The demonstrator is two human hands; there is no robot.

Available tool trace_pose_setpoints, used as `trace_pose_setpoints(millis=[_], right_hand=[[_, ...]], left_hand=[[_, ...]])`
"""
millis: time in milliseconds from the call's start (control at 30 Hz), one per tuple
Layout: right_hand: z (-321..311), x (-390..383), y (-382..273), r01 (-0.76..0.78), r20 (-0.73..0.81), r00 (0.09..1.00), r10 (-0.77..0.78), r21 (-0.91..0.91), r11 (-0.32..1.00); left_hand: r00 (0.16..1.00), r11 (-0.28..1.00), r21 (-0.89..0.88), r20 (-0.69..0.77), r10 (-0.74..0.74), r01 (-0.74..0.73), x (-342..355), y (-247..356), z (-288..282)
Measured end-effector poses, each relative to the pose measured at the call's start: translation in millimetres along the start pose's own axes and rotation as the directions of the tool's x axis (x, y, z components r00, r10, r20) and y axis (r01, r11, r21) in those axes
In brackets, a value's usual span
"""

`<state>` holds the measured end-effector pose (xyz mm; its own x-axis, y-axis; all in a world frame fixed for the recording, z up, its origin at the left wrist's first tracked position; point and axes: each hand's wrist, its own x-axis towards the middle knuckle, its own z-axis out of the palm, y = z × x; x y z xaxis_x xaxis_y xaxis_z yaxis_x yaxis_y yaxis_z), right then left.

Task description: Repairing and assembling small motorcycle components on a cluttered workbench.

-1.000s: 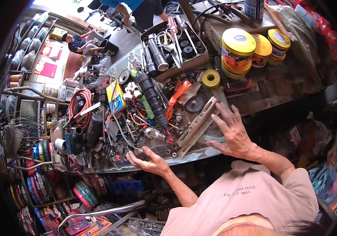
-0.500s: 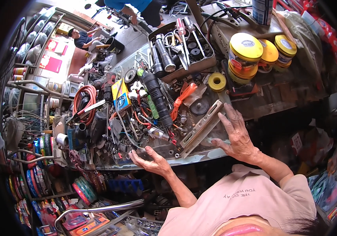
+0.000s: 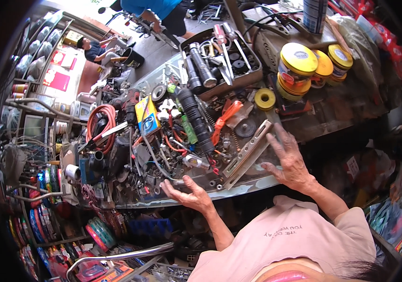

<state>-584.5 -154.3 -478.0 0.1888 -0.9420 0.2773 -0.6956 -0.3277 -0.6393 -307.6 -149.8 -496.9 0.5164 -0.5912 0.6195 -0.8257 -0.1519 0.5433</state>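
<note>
My left hand is palm up at the bench's front edge, its fingers stretched out and the thumb apart, with nothing held. A thin grey cable ends close to its fingertips. My right hand is spread over the front edge, also without anything in it. Its fingertips are beside a slotted metal bar lying slantwise on the bench; whether they touch it I cannot tell. Between the hands are a few small nuts and a clear-bodied small part.
A toolbox holds screwdrivers and flashlights. Yellow-lidded tins and a yellow tape roll sit at the right. A long black flashlight, orange ribbon and coiled red hose clutter the bench. Two people are beyond it.
The view has shifted slightly, so the bench and its things appear a little further right. Both hands keep nearly the same open pose, and the metal bar stays in place.
</note>
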Motion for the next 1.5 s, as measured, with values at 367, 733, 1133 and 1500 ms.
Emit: trace_pose_setpoints(millis=[367,733,1133,1500], right_hand=[[10,2,-2,-0.009,-0.128,0.992,-0.001,-0.075,0.997],[12,-4,1,-0.099,-0.143,0.985,0.099,0.001,0.995],[9,-3,9,-0.118,-0.073,0.991,0.112,-0.074,0.99],[11,-3,8,-0.103,-0.093,0.991,0.094,-0.092,0.99]], left_hand=[[0.999,0.995,-0.098,-0.045,-0.02,0.016,4,-3,-11],[0.996,0.997,0.003,-0.037,-0.082,0.082,24,-39,-12],[0.996,0.996,0.085,0.086,-0.011,0.003,26,-33,-10],[0.996,0.995,-0.056,-0.048,-0.08,0.078,20,-46,-12]])
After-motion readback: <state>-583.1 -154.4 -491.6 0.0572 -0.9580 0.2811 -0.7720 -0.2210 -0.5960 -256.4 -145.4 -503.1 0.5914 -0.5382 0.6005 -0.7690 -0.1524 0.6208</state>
